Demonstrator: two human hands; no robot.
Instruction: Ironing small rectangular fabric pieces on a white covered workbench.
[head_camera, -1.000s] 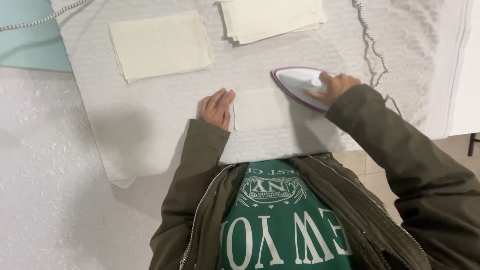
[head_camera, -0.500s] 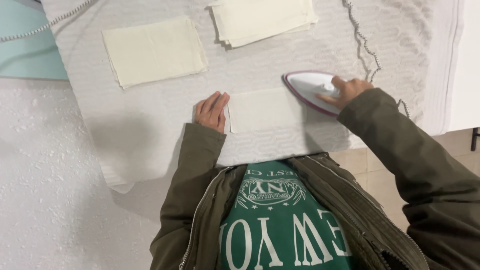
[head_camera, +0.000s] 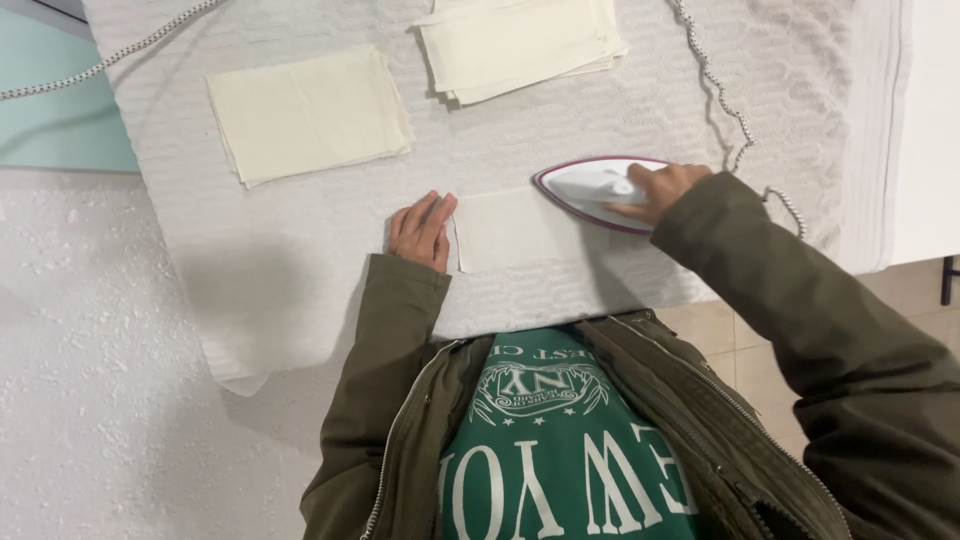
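Right hand fingers around iron

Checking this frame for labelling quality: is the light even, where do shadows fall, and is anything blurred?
Head view: soft, even light, no glare; a faint shadow lies on the white cover beside the left hand; the iron under the right hand looks slightly soft; the cream cloth stays sharp.

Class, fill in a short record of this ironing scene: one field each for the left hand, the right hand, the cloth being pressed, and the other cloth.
left hand: flat, at the cloth piece's left edge
right hand: grips iron
cloth piece: cream, flat, under the iron's tip
single cloth: lies apart, upper left
cloth stack: top centre
towel: white, underneath
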